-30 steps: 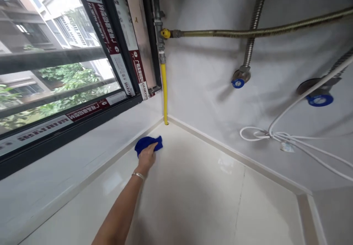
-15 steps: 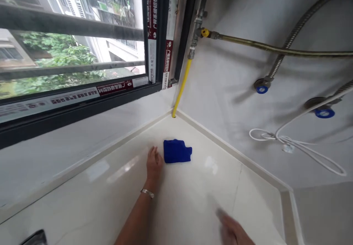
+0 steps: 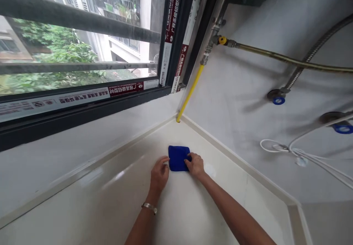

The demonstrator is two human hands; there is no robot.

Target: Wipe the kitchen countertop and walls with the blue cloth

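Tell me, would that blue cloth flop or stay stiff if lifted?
Probably floppy: the blue cloth lies flat, a soft folded square. Likely light, being thin between the left hand and right hand. It may slide on the glossy countertop.

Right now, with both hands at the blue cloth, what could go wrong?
The blue cloth lies near the yellow pipe in the corner; a hard push from the left hand or right hand might bump it. The glossy countertop may let the cloth slide. The white cable hangs loose on the wall; a wide sweep could snag it.
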